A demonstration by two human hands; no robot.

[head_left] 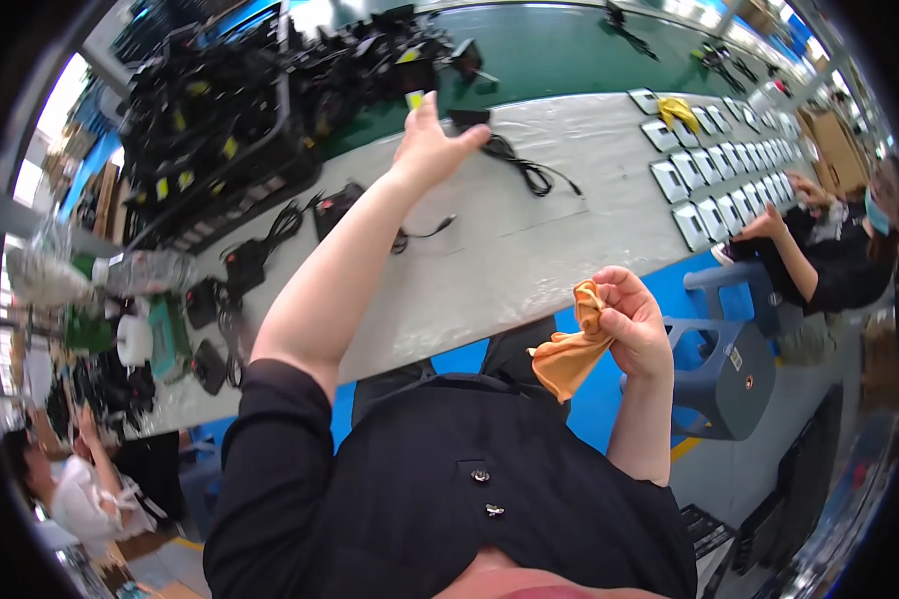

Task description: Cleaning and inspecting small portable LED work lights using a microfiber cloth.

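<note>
Many black adapters (220,110) still sat heaped in crates off the worktop's (529,250) far left corner, unwiped by my guess. The left hand (432,145), fingers spread, reached one adapter (467,118) at the far edge; the right hand (634,324) gripped an orange cloth (569,354) off the near edge.

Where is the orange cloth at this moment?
In the head view, the orange cloth is held in the right hand, lower right of centre, in front of the table edge and near the grey stool.
</note>
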